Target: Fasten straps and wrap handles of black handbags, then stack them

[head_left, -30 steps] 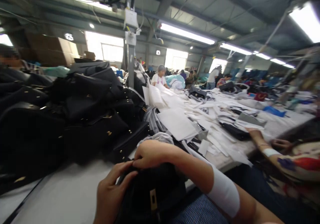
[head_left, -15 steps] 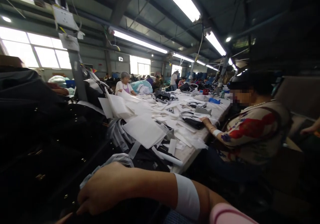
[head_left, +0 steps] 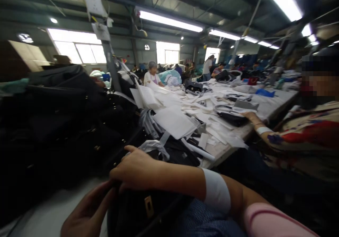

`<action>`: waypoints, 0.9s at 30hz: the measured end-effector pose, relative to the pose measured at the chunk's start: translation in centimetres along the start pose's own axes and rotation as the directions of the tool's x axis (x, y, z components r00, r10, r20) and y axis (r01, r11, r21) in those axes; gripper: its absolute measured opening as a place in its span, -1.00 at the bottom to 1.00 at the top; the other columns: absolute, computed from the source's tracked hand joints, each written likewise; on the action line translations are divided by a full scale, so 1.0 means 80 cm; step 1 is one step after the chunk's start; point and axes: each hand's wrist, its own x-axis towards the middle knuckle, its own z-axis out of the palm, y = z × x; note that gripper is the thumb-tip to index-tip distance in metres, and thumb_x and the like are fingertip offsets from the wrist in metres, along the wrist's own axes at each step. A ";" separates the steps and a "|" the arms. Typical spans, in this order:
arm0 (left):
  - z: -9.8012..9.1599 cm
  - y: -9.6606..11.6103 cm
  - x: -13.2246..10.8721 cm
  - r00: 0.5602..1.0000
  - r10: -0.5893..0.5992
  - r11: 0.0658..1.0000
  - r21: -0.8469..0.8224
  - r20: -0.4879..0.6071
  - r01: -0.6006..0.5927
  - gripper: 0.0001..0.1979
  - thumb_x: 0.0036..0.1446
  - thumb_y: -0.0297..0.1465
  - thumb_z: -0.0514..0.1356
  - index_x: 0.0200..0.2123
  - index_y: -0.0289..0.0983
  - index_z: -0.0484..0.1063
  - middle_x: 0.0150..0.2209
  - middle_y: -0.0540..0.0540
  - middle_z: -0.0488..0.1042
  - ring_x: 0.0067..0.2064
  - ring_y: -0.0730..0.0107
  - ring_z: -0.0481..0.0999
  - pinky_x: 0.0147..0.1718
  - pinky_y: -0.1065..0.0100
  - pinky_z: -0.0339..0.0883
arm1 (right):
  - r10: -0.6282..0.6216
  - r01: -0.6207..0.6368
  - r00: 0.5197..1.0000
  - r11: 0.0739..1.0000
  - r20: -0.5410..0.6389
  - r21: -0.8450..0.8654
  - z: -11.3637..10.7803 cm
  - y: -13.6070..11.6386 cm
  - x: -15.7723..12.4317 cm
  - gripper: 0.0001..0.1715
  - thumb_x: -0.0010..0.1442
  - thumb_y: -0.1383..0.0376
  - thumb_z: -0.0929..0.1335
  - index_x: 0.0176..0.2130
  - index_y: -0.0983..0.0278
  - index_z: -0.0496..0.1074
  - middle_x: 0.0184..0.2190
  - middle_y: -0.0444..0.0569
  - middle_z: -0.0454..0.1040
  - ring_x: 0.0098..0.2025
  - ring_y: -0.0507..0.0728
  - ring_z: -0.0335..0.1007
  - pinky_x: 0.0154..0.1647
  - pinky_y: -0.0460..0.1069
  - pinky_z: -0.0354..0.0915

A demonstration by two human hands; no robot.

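A black bag (head_left: pixel 132 208) with a gold clasp (head_left: pixel 148 206) lies low in front of me. My right hand (head_left: pixel 139 168) reaches in from the right and grips the bag's top edge, its fingers curled over the black material. My left hand (head_left: pixel 88 208) comes up from the bottom left, its fingers and thumb closed on the same edge, close to my right fingertips. Beside my right hand is a bundle wrapped in grey plastic (head_left: pixel 155 148).
Black bags (head_left: pixel 60 124) are heaped at the left. White sheets (head_left: pixel 176 120) and wrapped bags cover a long table (head_left: pixel 233 143). A person in a flowered top (head_left: pixel 309 134) sits at the right, one hand on a black bag. Others work farther back.
The view has swung left and downward. My left hand, barely visible before, now shows on the bag's edge, and the gold clasp has come into view.
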 end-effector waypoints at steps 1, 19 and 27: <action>-0.004 0.008 -0.004 0.999 -0.045 0.998 -0.031 -0.005 0.045 -0.55 -0.12 -0.08 0.41 -0.15 -0.14 0.59 -0.20 -0.11 0.64 -0.13 -0.08 0.61 -0.08 -0.08 0.50 | -0.009 0.009 1.000 1.000 -0.013 -0.003 -0.002 -0.001 0.002 -0.76 0.15 0.17 0.48 -0.23 0.26 0.51 -0.30 -0.07 0.62 -0.15 0.22 0.53 0.21 0.26 0.09; -0.044 -0.011 0.016 0.946 0.321 0.896 0.337 -0.038 -0.291 -0.63 0.28 -0.16 0.10 0.01 -0.19 0.52 0.06 -0.16 0.53 0.15 0.08 0.45 0.20 0.06 0.24 | 0.174 -0.138 0.962 0.974 -0.208 0.177 -0.028 0.039 -0.031 -0.35 0.18 0.37 0.45 0.22 0.13 0.32 0.17 -0.03 0.44 0.19 0.18 0.35 0.37 0.22 0.01; 0.037 0.094 0.101 0.821 0.279 0.884 0.200 0.498 -0.422 -0.55 0.26 -0.07 0.12 0.02 -0.20 0.55 0.04 -0.17 0.56 0.11 -0.03 0.49 0.14 0.10 0.27 | 0.657 -0.619 0.619 0.745 -0.430 0.247 -0.004 0.030 -0.144 -0.35 0.26 0.11 0.36 0.24 0.32 0.30 0.22 0.19 0.37 0.27 0.35 0.25 0.28 0.26 0.19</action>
